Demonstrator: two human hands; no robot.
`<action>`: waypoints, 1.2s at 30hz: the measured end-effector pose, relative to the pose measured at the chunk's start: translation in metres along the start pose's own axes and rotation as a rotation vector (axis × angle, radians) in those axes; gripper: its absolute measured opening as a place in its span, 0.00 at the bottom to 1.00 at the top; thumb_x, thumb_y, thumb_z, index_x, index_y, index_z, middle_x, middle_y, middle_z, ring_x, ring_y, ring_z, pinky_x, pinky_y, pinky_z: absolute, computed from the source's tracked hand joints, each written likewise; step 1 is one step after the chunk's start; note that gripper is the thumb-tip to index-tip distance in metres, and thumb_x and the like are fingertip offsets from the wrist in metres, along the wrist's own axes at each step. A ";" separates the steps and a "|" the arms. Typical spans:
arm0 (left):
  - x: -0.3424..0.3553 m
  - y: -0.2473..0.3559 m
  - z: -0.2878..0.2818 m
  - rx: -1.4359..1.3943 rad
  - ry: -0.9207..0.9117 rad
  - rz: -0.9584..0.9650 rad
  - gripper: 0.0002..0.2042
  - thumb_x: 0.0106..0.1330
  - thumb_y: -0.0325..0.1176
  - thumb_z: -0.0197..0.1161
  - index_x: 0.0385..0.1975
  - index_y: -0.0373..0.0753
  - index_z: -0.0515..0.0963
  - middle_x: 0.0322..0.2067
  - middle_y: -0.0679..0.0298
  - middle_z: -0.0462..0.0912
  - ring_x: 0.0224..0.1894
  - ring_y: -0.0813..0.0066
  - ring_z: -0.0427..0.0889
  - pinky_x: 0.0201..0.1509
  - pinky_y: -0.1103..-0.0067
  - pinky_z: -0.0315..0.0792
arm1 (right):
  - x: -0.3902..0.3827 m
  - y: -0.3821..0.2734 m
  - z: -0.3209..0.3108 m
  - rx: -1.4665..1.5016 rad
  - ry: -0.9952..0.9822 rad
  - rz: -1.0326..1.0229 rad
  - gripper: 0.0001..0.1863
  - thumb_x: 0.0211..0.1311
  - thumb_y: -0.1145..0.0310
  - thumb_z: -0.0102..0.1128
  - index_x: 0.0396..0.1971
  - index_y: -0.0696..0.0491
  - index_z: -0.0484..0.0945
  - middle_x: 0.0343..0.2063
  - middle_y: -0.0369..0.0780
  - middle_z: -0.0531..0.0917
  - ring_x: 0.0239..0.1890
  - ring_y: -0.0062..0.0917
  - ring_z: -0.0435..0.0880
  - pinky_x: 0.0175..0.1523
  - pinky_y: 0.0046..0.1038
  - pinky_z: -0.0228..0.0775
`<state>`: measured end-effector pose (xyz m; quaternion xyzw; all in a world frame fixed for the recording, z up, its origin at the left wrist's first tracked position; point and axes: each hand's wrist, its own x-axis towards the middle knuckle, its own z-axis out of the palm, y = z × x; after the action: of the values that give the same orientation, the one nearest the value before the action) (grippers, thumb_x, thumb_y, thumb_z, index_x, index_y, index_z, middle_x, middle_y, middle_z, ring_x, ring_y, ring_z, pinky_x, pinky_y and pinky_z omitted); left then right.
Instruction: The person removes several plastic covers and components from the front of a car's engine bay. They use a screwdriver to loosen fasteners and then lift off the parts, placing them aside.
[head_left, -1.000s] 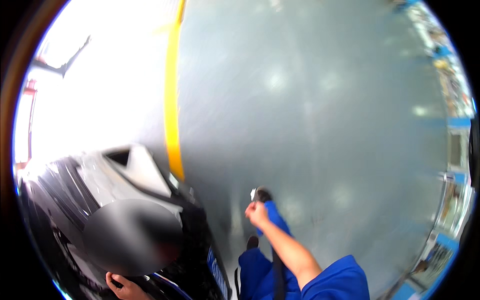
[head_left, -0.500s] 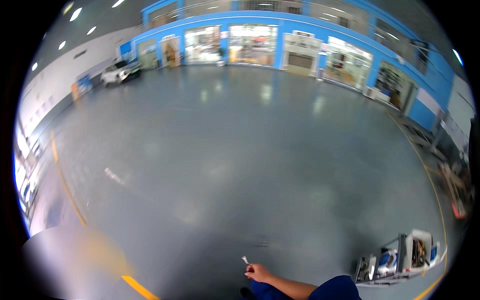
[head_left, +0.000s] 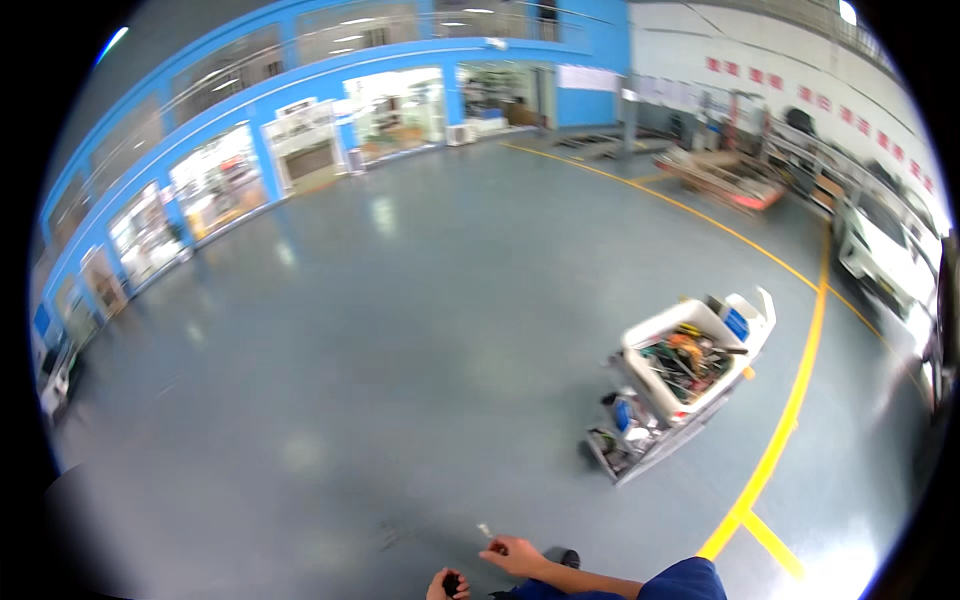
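Observation:
My right hand comes in at the lower middle, its fingers closed on a slim silver tool. The tool's pale end sticks out beyond the fingers, widened like a wrench head; blur hides its exact kind. Lower and to the left, at the picture's edge, my left hand curls round a small black thing, too little of which shows to name. The two hands are apart. Ahead to the right stands a tool cart bearing a white bin heaped with assorted tools.
Beside the bin, the cart carries blue-and-white items. Yellow lines cross the grey floor on the right. A white car and a low lift platform stand farther off. Blue-framed glass rooms line the far side.
The view has swung right, bringing the tool cart nearer the middle and the white car into sight. My left hand has come into view; the right still holds the silver tool.

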<state>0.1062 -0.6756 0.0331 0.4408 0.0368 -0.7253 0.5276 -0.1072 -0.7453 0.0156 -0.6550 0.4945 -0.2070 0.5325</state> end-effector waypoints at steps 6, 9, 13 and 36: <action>0.113 -0.137 0.223 0.158 -0.274 -0.435 0.14 0.79 0.45 0.55 0.42 0.41 0.79 0.29 0.64 0.79 0.24 0.73 0.72 0.19 0.81 0.57 | -0.058 0.048 -0.186 -0.098 0.389 -0.148 0.21 0.63 0.49 0.72 0.37 0.53 0.83 0.34 0.43 0.83 0.34 0.42 0.85 0.39 0.39 0.79; 0.147 -0.173 0.311 0.377 -0.416 -0.636 0.13 0.78 0.43 0.57 0.44 0.39 0.80 0.29 0.64 0.80 0.24 0.74 0.72 0.19 0.82 0.58 | -0.079 0.077 -0.264 -0.161 0.678 -0.048 0.21 0.60 0.50 0.75 0.38 0.53 0.83 0.33 0.42 0.82 0.32 0.39 0.85 0.38 0.37 0.79; 0.223 -0.254 0.416 0.724 -0.635 -0.827 0.14 0.79 0.42 0.58 0.46 0.36 0.80 0.28 0.66 0.79 0.25 0.79 0.73 0.19 0.85 0.59 | -0.109 0.130 -0.360 -0.015 0.997 0.163 0.22 0.60 0.52 0.77 0.41 0.55 0.82 0.30 0.38 0.81 0.27 0.29 0.82 0.35 0.31 0.77; 0.653 -0.540 1.086 0.721 -0.461 -0.282 0.40 0.73 0.66 0.46 0.78 0.46 0.55 0.77 0.55 0.57 0.78 0.51 0.56 0.77 0.43 0.50 | -0.236 0.256 -0.479 0.994 2.359 0.791 0.07 0.72 0.69 0.60 0.38 0.57 0.78 0.22 0.34 0.76 0.16 0.15 0.71 0.17 0.22 0.66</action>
<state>-1.0125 -1.4788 0.0290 0.4139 -0.2769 -0.8359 0.2308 -0.6991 -0.7619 0.0106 0.3617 0.6832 -0.6343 -0.0059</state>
